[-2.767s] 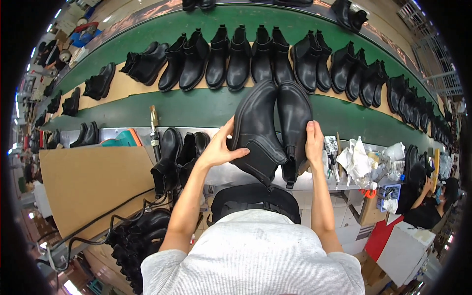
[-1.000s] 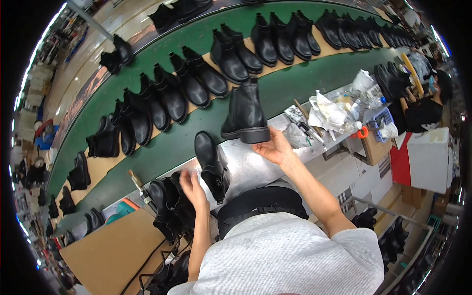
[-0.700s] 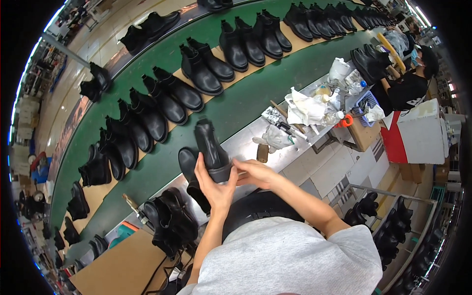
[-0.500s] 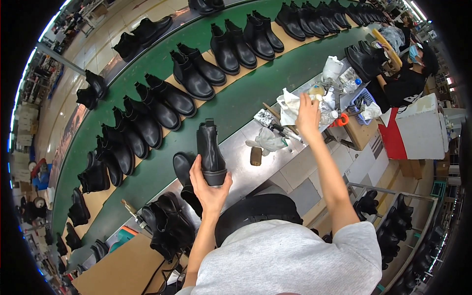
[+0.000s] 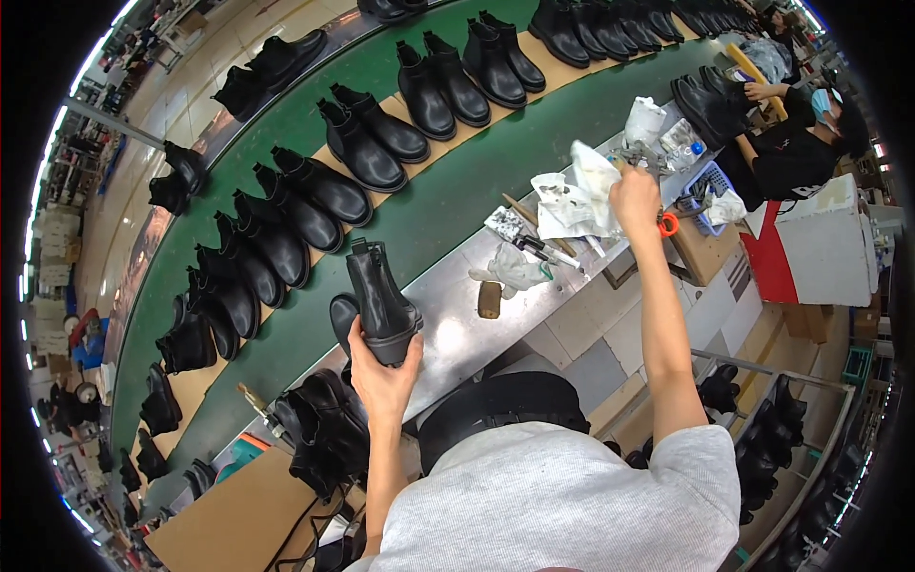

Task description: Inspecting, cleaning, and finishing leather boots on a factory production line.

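Observation:
My left hand (image 5: 383, 379) grips a black ankle boot (image 5: 379, 296) round its heel and sole, the shaft pointing up and away from me. Beside it, partly covered by the hand, is another black boot (image 5: 341, 316). Over the right part of the metal bench, my right hand (image 5: 637, 202) is closed on a stained white cloth (image 5: 595, 179), which rises bunched against its fingers. A second crumpled white piece (image 5: 560, 205) lies alongside; whether the two are joined I cannot tell. The fingertips are partly hidden.
Black boots stand in pairs on brown card along the green belt (image 5: 457, 186). On the metal bench (image 5: 438, 324) lie a brown block (image 5: 489, 299), a whitish glove (image 5: 515, 269) and pens. Orange-handled scissors (image 5: 668, 225) and a blue basket (image 5: 707, 191) are rightward, near another person (image 5: 786, 157).
My right hand has moved down and right, from open fingers to a closed grip, and the white cloth has lifted. My left hand has shifted left, tilting the boot.

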Available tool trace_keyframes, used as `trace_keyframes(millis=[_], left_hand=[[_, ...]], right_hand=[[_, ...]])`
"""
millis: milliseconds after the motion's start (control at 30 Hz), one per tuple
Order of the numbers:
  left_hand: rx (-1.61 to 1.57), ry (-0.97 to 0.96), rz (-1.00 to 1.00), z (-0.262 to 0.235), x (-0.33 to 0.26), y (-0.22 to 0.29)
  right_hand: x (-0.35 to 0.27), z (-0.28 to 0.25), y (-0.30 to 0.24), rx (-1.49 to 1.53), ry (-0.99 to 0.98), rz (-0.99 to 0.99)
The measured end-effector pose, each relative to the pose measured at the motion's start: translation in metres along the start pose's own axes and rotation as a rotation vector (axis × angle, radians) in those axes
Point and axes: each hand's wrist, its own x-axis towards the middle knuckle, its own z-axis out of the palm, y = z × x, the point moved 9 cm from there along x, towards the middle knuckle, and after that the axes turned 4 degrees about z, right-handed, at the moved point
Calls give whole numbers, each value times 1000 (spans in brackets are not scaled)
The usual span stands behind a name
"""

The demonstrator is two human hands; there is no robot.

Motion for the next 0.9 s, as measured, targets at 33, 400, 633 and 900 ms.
trace_keyframes(millis=[33, 400, 633, 900], left_hand=[[-1, -2, 4, -1, 1, -1], [-63, 40, 15, 0, -2, -10], [-171, 8, -35, 3, -4, -14], [-158, -1, -42, 2, -1, -18]], right_hand=[[-4, 3, -2, -1, 2, 4], [-142, 95, -85, 463, -416, -112], [-50, 38, -57, 2, 131, -118], [-72, -6, -64, 683, -343, -249]])
